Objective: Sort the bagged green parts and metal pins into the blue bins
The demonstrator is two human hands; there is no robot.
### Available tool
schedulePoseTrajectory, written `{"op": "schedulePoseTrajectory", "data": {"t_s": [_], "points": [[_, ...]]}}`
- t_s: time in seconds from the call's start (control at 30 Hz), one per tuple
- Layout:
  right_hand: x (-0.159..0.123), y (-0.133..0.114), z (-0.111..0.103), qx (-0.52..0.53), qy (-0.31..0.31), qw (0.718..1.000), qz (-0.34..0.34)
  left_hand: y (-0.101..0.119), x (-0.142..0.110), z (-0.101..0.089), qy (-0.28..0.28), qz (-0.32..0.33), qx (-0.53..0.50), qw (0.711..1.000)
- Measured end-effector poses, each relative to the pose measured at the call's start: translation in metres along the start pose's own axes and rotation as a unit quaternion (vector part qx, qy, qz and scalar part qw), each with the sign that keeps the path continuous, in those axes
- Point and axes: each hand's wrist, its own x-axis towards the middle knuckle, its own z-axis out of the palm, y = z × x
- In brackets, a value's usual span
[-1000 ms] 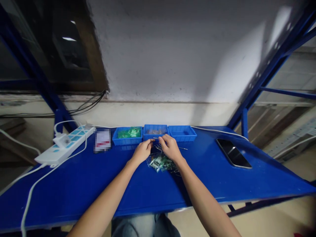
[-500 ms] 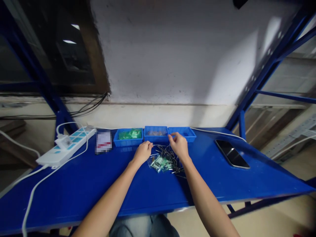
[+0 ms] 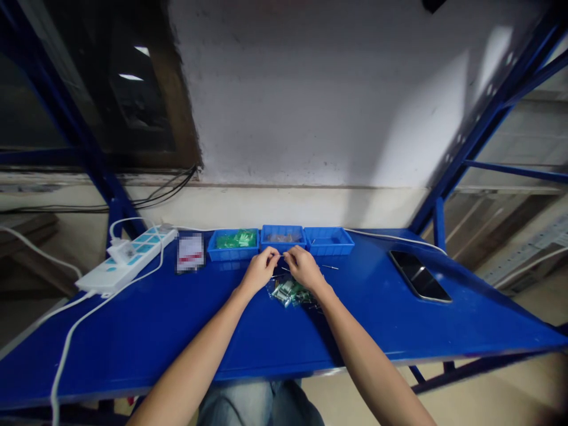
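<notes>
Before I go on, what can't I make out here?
Head view: what is between the left hand and right hand; too small, fingers in the way.
Head view: part of the small-parts pile; the right hand covers it.
Head view: what the middle blue bin holds; too small and blurred.
Head view: print on the white card; pixelated.
Head view: where the white cable leads; cut by bottom edge.

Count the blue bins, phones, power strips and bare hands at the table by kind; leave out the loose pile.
Blue bins: 3
Phone: 1
Power strip: 1
Hands, left hand and right hand: 2
Total: 7
</notes>
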Motion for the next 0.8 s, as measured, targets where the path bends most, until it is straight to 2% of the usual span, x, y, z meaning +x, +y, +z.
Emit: {"op": "schedulePoseTrajectory", "data": {"t_s": [0.3, 0.47, 0.63, 0.73, 0.8], "points": [[-0.001, -0.003, -0.003, 0.057, 0.009, 0.998, -0.020, 0.007, -0.001, -0.005, 0.031, -0.015, 0.031, 0.999], [-0.001, -0.006, -0.005, 0.056, 0.033, 0.998, -0.008, 0.014, -0.003, -0.007, 0.057, 0.013, 0.026, 0.998], [-0.003, -0.012, -0.009, 0.056, 0.039, 0.997, -0.029, 0.014, -0.002, -0.008, 0.052, 0.011, 0.033, 0.998], [-0.003, -0.007, -0.019, 0.022, 0.126, 0.992, -0.018, 0.010, -0.002, -0.006, 0.003, -0.006, 0.056, 0.998], [-0.003, 0.004, -0.028, -0.031, 0.223, 0.973, 0.045, 0.008, -0.002, -0.004, -0.041, -0.018, 0.096, 0.994]]}}
